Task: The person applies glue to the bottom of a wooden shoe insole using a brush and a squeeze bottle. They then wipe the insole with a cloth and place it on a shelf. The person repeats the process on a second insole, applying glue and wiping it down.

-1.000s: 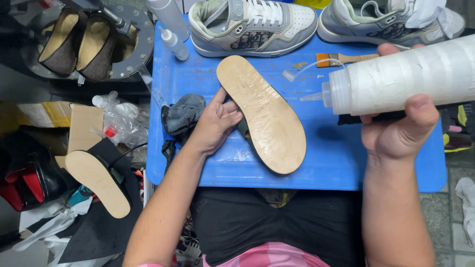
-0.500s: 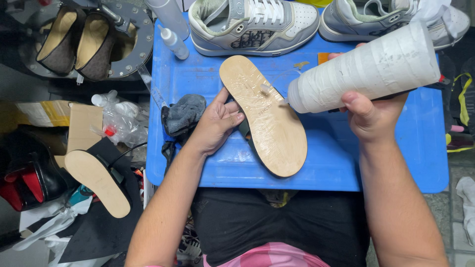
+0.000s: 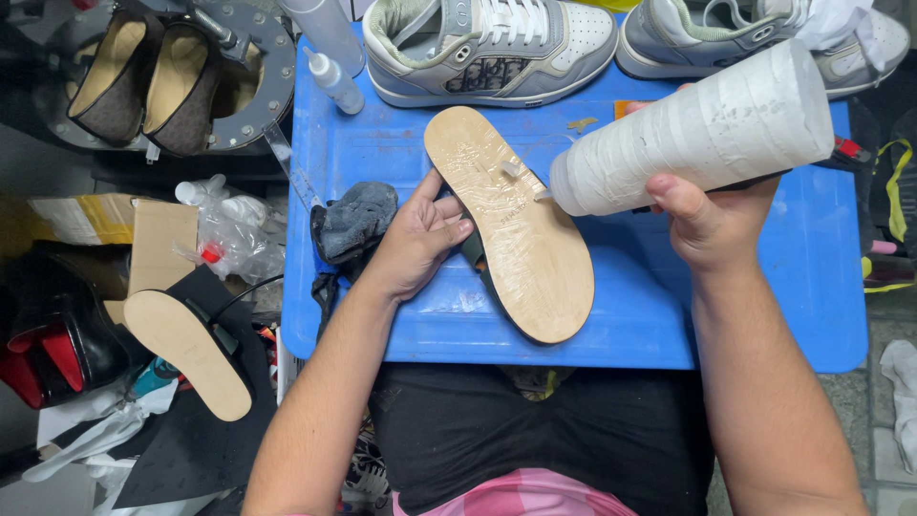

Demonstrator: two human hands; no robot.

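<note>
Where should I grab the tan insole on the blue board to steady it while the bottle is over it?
Grip the tan insole at its left edge near the middle, coming from the left, where the left hand already rests. It lies flat and slanted, and the white bottle in the right hand has its nozzle over the upper right, so that side is taken.

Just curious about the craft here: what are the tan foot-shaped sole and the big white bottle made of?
Tan foot-shaped sole: probably leather or fibreboard, matte with glossy wet streaks. Big white bottle in the right hand: seemingly soft plastic, cloudy and smeared.
</note>
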